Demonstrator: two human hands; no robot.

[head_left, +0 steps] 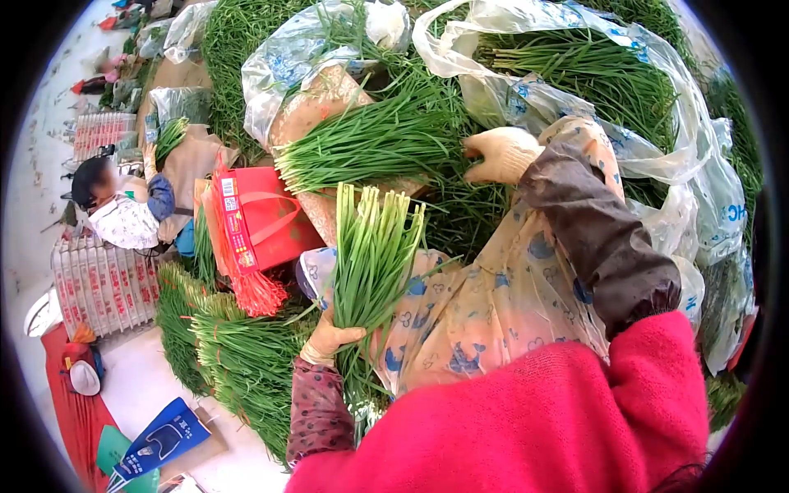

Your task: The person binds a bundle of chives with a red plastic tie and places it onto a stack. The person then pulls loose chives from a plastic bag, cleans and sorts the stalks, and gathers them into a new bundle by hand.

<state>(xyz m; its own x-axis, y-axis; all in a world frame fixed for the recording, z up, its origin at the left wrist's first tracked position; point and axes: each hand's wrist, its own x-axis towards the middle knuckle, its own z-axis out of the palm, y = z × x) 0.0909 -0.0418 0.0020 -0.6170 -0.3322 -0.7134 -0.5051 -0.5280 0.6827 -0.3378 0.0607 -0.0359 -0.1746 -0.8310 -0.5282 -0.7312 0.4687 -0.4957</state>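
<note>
My left hand (329,338), in a pale glove, is closed around a bunch of Chinese chives (370,255). The bunch stands upright, its pale cut ends at the top. My right hand (503,154), also gloved, hovers by the loose chives with a gap between thumb and fingers and nothing visible between them. Just left of it, a pile of chives (370,144) lies across a board (329,86), stem ends pointing left. A patterned plastic apron (468,320) covers my lap, below the right forearm.
Tied chive bundles (246,361) are stacked at lower left. A red bag (275,218) with a strip of red ties (261,292) sits left of the board. Upper right, a clear plastic bag (699,156) holds more chives. Another person (123,205) sits at far left near white crates (107,283).
</note>
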